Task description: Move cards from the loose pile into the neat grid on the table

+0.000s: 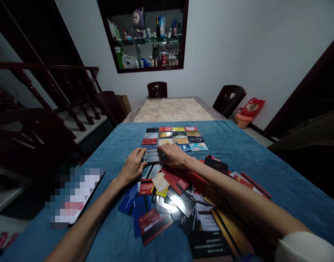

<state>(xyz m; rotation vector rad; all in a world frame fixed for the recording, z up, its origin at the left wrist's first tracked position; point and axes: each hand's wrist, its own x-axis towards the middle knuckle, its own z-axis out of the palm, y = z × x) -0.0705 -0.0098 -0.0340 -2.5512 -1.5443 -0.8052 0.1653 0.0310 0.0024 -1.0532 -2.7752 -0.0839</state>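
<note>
My two bare hands meet over a desk [172, 108] spread with a blue cloth [109, 153]. The landmark is a grid of cards [165, 135], laid face up on the cloth in four neat columns and lined up in rows.

Just below the grid's lower left corner is a silver card [152, 156], its long side running across. My left hand [132, 163] grasps the left end of that card, fingertips at its upper corner and thumb at its lower one. My right hand [172, 154] is at the card's right end, fingers bent, covering part of the grid's bottom row; I cannot tell whether it pinches the card or only rests against it.

Below the grid, nearer to me, a loose heap of cards [156, 222] overlaps in all directions: red, blue, black, white and gold, many showing dark stripes. It spreads under my right forearm and out to the right. Among them a pale speckled card [160, 182] lies on top of a yellow one [159, 191].

Well to the left of the grid and nearer to me lies what looks like a phone [83, 196], its face blurred. Beyond the grid, the desk's patterned top shows, with a dark chair [157, 90] at the far end.
</note>
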